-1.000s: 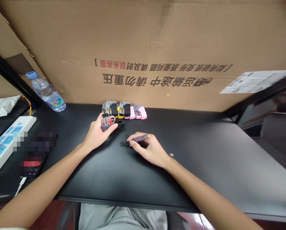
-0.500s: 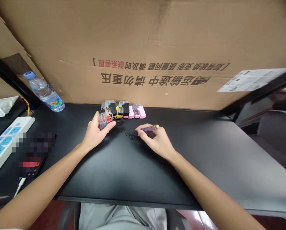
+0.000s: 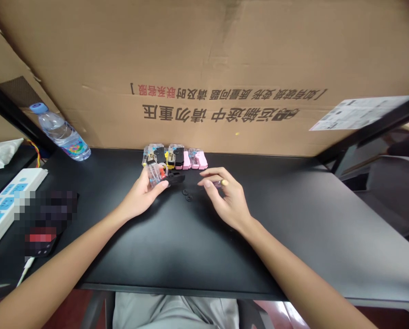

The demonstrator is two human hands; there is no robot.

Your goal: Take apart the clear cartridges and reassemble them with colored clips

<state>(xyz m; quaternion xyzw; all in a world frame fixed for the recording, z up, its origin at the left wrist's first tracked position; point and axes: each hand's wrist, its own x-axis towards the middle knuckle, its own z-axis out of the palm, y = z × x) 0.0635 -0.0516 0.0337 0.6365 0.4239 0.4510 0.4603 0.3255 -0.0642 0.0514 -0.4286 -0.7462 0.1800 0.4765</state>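
Observation:
My left hand (image 3: pixel 141 194) is closed around a small clear plastic toy block with red and blue parts (image 3: pixel 155 174), held just above the black desk (image 3: pixel 177 246). A black piece (image 3: pixel 175 178) lies at its fingertips. My right hand (image 3: pixel 227 196) hovers to the right with fingers loosely curled over a thin purple screwdriver (image 3: pixel 221 183), mostly hidden in the palm. Two small black washers (image 3: pixel 187 195) lie on the desk between my hands. A row of clear, black, yellow and pink blocks (image 3: pixel 175 157) stands against the cardboard behind.
A big cardboard sheet (image 3: pixel 207 68) walls off the desk's back. A water bottle (image 3: pixel 59 132) leans at the back left. A white power strip (image 3: pixel 6 201) and a blurred dark object (image 3: pixel 45 219) lie at the left edge. A paper sheet (image 3: pixel 358 113) sits at the right.
My right hand has moved up and right from the washers and turned, tucking the screwdriver into the palm. My left hand has shifted the clear block slightly right, towards the black piece.

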